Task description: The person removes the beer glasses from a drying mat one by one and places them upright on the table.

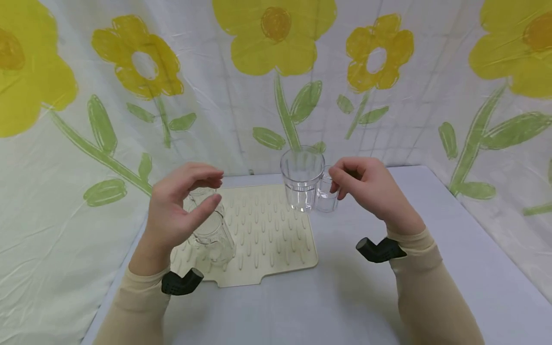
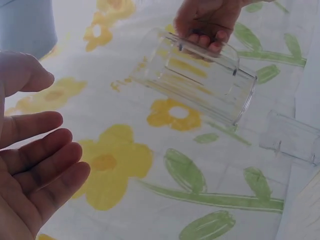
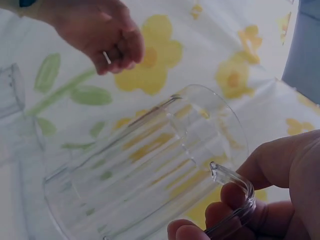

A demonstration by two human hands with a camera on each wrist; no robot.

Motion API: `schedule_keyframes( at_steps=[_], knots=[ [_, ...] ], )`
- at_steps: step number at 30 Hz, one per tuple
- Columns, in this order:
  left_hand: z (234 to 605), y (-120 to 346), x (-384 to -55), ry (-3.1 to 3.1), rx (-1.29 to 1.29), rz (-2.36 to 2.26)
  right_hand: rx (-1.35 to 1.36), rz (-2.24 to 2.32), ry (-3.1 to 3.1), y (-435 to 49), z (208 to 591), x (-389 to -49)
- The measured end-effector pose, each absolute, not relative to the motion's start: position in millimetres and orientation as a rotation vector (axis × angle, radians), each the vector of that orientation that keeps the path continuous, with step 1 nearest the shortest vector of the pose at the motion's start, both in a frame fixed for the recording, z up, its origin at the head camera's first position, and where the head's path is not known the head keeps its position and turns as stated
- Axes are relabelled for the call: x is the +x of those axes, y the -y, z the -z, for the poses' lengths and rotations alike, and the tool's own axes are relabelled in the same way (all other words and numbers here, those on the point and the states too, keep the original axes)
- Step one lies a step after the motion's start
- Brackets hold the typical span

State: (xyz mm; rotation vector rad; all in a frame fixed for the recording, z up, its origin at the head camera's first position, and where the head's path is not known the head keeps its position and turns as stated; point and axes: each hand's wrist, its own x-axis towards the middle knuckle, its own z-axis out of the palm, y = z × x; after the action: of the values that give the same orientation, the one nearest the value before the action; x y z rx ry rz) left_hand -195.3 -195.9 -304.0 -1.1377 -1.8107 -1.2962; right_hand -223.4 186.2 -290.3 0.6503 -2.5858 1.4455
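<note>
A large clear pitcher (image 1: 301, 175) is held in the air by my right hand (image 1: 366, 187). In the right wrist view my fingers curl around the pitcher's handle (image 3: 247, 205). The left wrist view shows the pitcher (image 2: 200, 75) tilted, its wide body reaching away from that hand. My left hand (image 1: 181, 206) is raised, thumb and fingers spread apart and holding nothing. Below it, clear glassware (image 1: 217, 239) stands on the cream mat, partly hidden by the hand. Behind the pitcher is a smaller clear glass (image 1: 326, 201), overlapped by my right fingertips in the head view.
The cream drying mat (image 1: 267, 268) with raised ridges lies on the white table (image 1: 297, 311), left of centre. A white curtain (image 1: 207, 124) printed with yellow flowers hangs close behind the table and along both sides.
</note>
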Motion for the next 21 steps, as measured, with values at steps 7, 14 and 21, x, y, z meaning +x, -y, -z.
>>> schedule_keyframes(
  at_steps=[7,14,21],
  knots=[
    [300,223,-200,1.597,-1.023,1.591,0.618,-1.593,2.494,-206,288,-237],
    [302,251,-212,1.414,-0.856,1.823,0.472,-1.673,2.437,-227,289,-248],
    [311,275,-227,1.333,-0.707,1.899,0.359,-1.699,2.421,-246,292,-256]
  ],
)
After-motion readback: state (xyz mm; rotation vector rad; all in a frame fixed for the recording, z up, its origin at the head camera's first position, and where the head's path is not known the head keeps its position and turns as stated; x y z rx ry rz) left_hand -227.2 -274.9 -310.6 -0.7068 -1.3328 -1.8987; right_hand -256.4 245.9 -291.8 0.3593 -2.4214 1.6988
